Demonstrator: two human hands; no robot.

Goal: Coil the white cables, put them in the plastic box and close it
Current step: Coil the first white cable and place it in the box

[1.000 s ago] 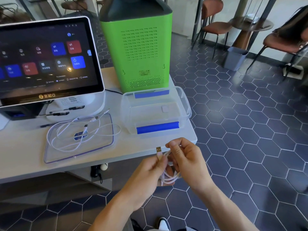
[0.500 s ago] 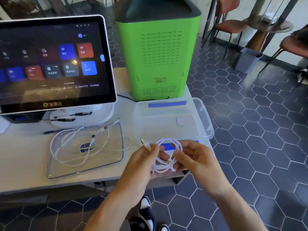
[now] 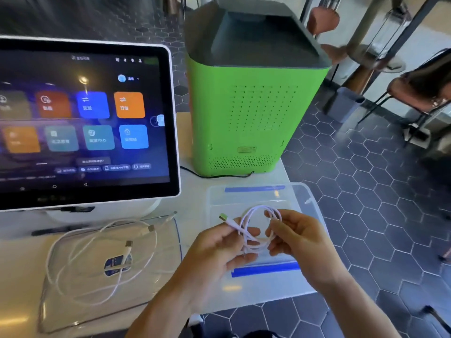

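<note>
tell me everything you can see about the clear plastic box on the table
The plastic box is a shallow, clear rectangular tub with rounded corners. It stands open and upright on the white table, in front of the green machine. A blue strip runs along its far rim and another along its near rim. Nothing shows inside it. The left hand and right hand hold a coiled white cable above it.

At centre we find the plastic box (image 3: 258, 203) on the table (image 3: 19, 259); our left hand (image 3: 214, 254) and right hand (image 3: 297, 242) hold the coiled cable (image 3: 258, 228) above it. At nine o'clock from the box the lid (image 3: 80, 308) lies under a loose cable (image 3: 97, 252). The touchscreen (image 3: 83, 118) stands at ten o'clock, the tower unit (image 3: 253, 106) at twelve, chairs (image 3: 415, 93) at two.
</note>
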